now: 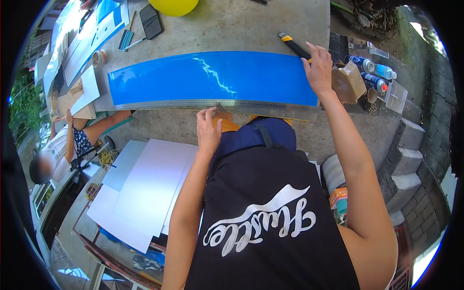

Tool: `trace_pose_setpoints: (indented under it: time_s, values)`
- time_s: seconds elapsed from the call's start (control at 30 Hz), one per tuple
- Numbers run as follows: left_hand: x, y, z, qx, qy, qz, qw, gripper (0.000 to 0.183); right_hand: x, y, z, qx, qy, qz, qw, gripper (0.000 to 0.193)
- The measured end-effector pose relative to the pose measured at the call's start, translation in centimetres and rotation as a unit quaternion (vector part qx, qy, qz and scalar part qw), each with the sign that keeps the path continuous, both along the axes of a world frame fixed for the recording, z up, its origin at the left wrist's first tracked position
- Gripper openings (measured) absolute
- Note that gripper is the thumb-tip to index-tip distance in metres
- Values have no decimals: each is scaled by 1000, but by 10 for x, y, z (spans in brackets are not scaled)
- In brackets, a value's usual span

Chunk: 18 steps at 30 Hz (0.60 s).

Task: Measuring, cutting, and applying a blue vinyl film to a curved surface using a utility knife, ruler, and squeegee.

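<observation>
A long blue sheet (159, 77) lies across the table, glossy with a bright reflection. Along its near edge runs a metal ruler (169, 104). My left hand (208, 129) is at the ruler's near edge, with the fingertips by the metal and the thumb apart. At the sheet's far right end, my right hand (319, 70) has its fingers spread around the near end of a black and yellow utility knife (293, 47). The knife lies slantwise at the sheet's far edge; whether my fingers press on it is unclear.
A phone (151, 22), a squeegee (126, 38) and a tape roll (99, 58) lie at the table's far left. A yellow round object (174, 6) is at the far edge. Spray cans (360, 63) and a brown block (349, 83) stand right. Another person (60, 150) sits left.
</observation>
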<state>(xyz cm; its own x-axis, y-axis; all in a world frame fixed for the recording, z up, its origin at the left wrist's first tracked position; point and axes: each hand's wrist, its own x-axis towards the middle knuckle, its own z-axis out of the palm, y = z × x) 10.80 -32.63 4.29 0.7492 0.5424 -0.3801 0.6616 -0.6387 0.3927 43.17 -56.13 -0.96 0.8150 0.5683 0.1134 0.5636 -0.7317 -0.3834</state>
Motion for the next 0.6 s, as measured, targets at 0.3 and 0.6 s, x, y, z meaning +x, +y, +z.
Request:
trace_pose_setpoints:
  time_s: [0.3, 0.6]
  values:
    - [7, 33, -26, -58, -18, 10, 998, 47, -102, -137, -23, 63, 300, -274, 912, 23]
    - [4, 40, -37, -18, -64, -15, 998, 48, -123, -137, -23, 91, 416, -327, 844, 25]
